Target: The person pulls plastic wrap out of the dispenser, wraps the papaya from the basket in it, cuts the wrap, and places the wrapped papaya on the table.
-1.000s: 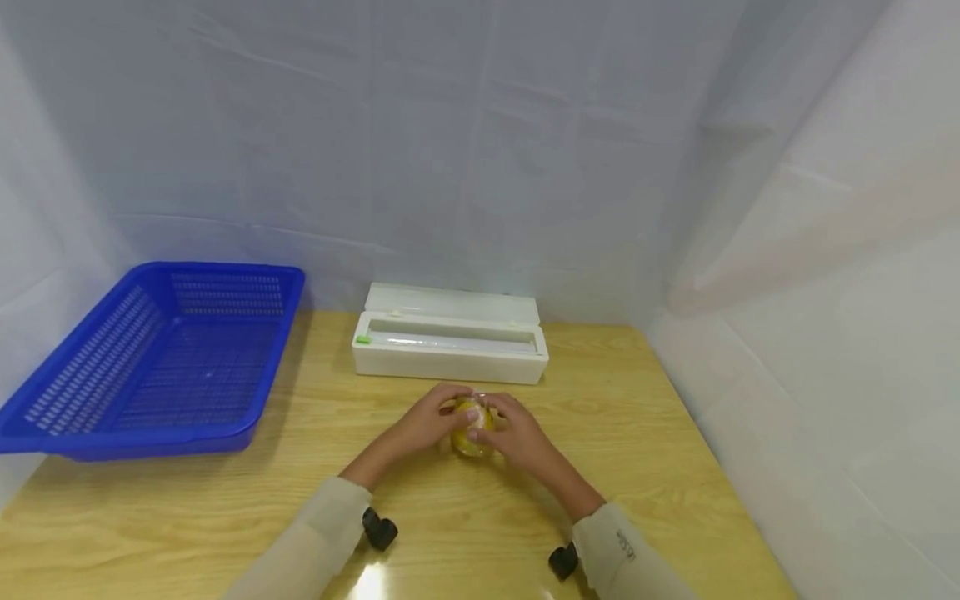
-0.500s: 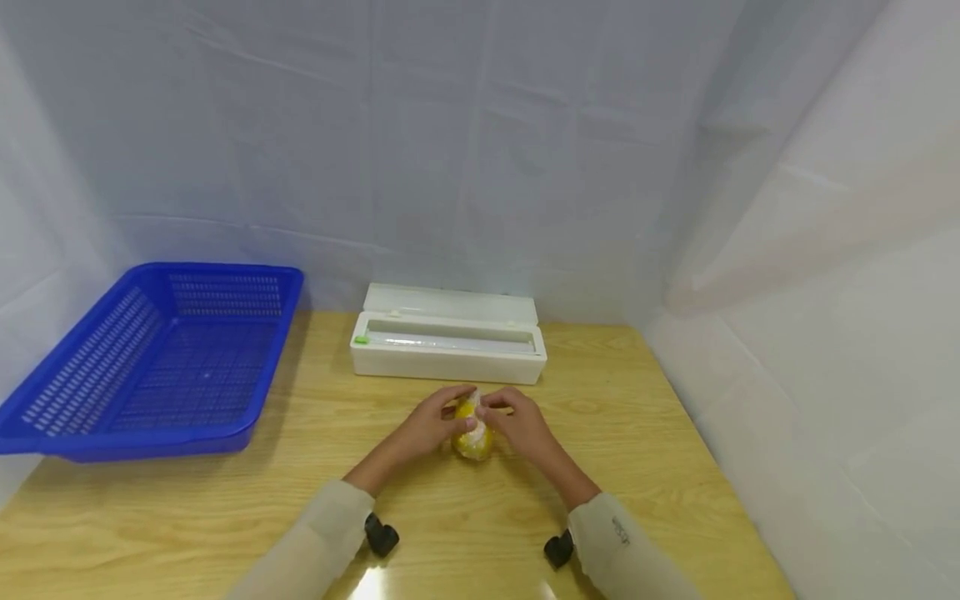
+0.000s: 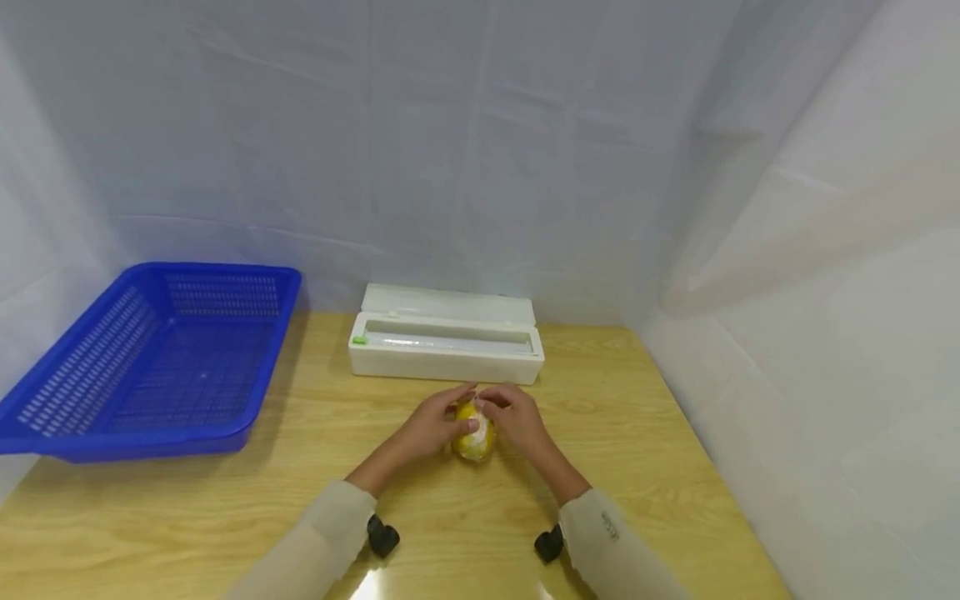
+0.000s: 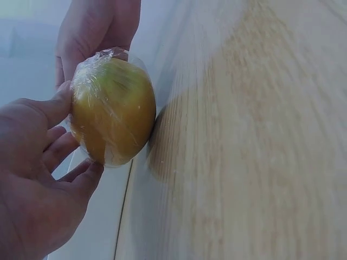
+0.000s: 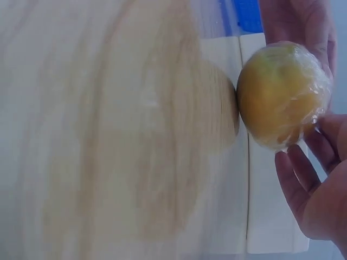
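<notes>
A round yellow-orange fruit (image 3: pixel 474 443), greenish at one end, sits on the wooden table wrapped in clear cling film (image 4: pixel 89 73). My left hand (image 3: pixel 433 423) holds it from the left, with the thumb on the film and the fingers curled around the far side. From the right, my right hand (image 3: pixel 519 419) pinches the film at the top of the fruit between thumb and fingers. In the right wrist view the film looks crinkled and shiny by the right thumb (image 5: pixel 332 125). The fruit's far side is hidden by the fingers.
Just beyond the hands stands a white cling film dispenser box (image 3: pixel 442 364), its lid (image 3: pixel 450 304) raised and a film roll inside. A blue perforated plastic basket (image 3: pixel 258 392) is on the left of the table (image 3: pixel 637 467). White sheeting (image 3: pixel 495 167) surrounds the back and sides.
My right hand's thumb has shifted from the fruit's front up to the film at its top. The left hand stays nearly in place, and more of the fruit shows.
</notes>
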Demonstrator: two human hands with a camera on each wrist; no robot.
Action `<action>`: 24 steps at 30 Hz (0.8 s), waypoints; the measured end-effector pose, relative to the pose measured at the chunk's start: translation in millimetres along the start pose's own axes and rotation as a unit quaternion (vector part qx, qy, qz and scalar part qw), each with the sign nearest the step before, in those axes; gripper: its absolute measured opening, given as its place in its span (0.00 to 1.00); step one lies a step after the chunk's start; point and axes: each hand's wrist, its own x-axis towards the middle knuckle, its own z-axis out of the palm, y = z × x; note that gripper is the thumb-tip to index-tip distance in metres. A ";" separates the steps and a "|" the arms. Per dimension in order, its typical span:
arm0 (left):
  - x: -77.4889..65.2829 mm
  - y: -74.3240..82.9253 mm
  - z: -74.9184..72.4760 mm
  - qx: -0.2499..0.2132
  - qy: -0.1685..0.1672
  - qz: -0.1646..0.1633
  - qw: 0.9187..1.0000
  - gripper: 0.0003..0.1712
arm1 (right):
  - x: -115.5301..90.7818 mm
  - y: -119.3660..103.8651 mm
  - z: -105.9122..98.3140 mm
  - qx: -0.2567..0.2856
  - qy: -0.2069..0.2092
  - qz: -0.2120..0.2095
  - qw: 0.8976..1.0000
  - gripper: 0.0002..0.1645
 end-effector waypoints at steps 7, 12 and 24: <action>-1.3 -2.3 -0.3 0.017 0.008 0.003 1.000 0.33 | 1.2 -1.3 2.1 -0.042 0.008 -0.029 0.999 0.11; -2.0 -5.1 0.2 0.015 0.028 -0.009 0.999 0.28 | -0.9 4.2 -3.8 -0.044 -0.049 -0.043 0.997 0.14; -0.3 -5.3 2.8 -0.017 0.053 -0.023 0.998 0.18 | -1.0 2.6 -6.7 -0.057 -0.073 -0.080 0.992 0.16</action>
